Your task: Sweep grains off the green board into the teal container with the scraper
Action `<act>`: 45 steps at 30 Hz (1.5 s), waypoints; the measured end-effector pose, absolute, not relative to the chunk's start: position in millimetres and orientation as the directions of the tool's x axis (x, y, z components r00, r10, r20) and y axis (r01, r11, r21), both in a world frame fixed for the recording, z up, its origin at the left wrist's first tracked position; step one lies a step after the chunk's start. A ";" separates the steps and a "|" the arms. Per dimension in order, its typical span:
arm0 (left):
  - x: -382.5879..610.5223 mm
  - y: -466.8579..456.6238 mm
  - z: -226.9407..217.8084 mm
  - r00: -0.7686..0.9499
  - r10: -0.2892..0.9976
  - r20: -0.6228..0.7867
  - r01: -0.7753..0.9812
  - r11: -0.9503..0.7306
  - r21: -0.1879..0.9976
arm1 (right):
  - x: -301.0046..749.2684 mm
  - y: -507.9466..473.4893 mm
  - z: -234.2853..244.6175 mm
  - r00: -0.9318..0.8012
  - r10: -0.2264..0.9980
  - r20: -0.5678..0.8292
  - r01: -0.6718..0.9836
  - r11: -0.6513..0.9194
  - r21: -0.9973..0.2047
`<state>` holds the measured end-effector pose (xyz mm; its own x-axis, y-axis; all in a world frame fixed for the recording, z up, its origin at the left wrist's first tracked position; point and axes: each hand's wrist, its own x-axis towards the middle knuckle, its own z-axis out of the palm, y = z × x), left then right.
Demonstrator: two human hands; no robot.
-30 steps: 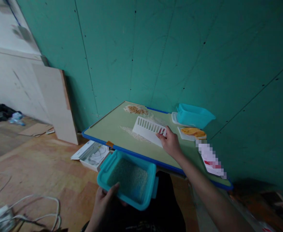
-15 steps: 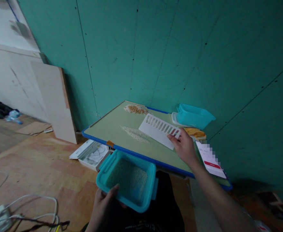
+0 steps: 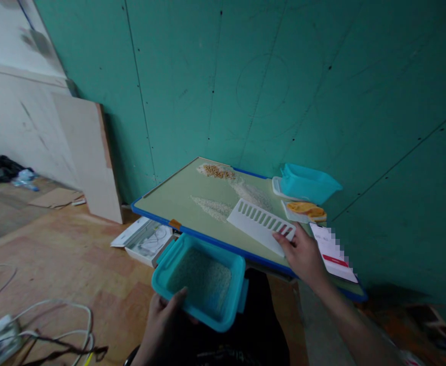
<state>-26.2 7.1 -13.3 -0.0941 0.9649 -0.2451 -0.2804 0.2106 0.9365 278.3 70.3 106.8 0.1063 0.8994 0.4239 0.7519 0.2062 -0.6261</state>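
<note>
My left hand (image 3: 167,315) grips the near-left rim of a blue plastic container (image 3: 238,295), held below the front edge of the table (image 3: 162,203). Pale grains (image 3: 200,277) cover much of its bottom. In my right hand (image 3: 299,249) is a white slotted plastic strip (image 3: 253,226), thumb on top, with its long edge low over the tabletop. A pale grain pile (image 3: 213,208) lies by the strip's left end. Behind the strip spreads another grain pile (image 3: 249,193). Farther back are brown beans or large kernels (image 3: 218,171).
A second blue container (image 3: 309,183) stands at the table's back right, beside a yellow cloth (image 3: 307,209) on a white tray. A phone (image 3: 333,254) lies at the right edge. On the floor are an open white box (image 3: 147,244) and cables (image 3: 55,305).
My right hand has drawn the white strip toward the table's front edge and slightly right, uncovering the grain pile behind it. My left hand keeps the blue container in nearly the same place.
</note>
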 end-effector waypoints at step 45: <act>-46.2 12.4 -23.5 -0.120 0.975 -0.190 -0.226 0.159 0.961 | 235.9 145.6 99.5 0.063 0.938 0.341 0.298 0.309 -0.903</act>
